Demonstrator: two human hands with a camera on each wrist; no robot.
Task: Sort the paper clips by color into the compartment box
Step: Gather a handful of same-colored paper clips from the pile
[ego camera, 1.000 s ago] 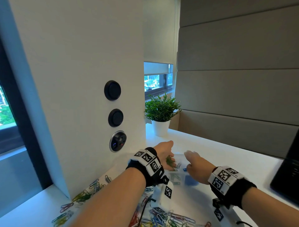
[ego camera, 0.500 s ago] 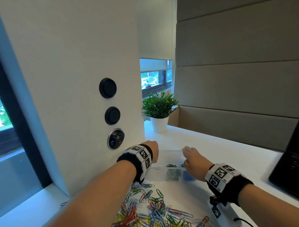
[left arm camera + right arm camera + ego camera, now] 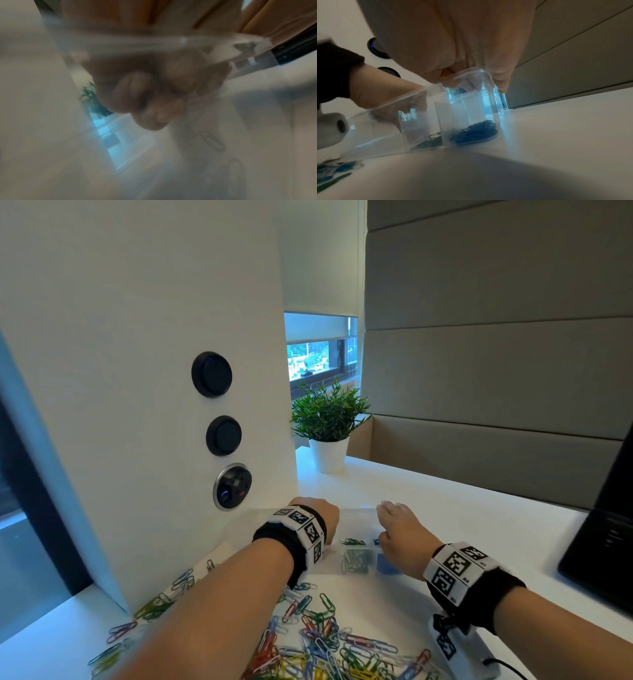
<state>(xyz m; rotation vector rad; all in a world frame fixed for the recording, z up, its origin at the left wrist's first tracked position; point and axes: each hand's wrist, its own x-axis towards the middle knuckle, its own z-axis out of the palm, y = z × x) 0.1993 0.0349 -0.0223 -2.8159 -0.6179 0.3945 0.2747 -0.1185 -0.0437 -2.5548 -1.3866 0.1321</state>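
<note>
A clear compartment box [image 3: 356,513] sits on the white desk, with green clips [image 3: 356,559] in one compartment and blue clips [image 3: 386,564] in the one to its right. My left hand [image 3: 320,517] grips the box's left end, fingers curled over the rim. My right hand [image 3: 394,523] grips the right end. In the right wrist view my fingers [image 3: 502,82] hook over the box [image 3: 452,115] above the blue clips [image 3: 474,132]. The left wrist view is blurred and shows curled fingers [image 3: 154,97] behind clear plastic. A mixed pile of coloured clips [image 3: 325,645] lies in front of the box.
A white pillar [image 3: 137,371] with round black buttons stands close on the left, with loose clips [image 3: 161,604] at its foot. A potted plant [image 3: 327,422] is behind the box. A dark monitor [image 3: 609,542] stands at the right edge. A white tagged device [image 3: 459,648] lies under my right wrist.
My left hand, which held green clips over the box, has dropped to the box's left end and taken hold of it. The right hand stays on the right end.
</note>
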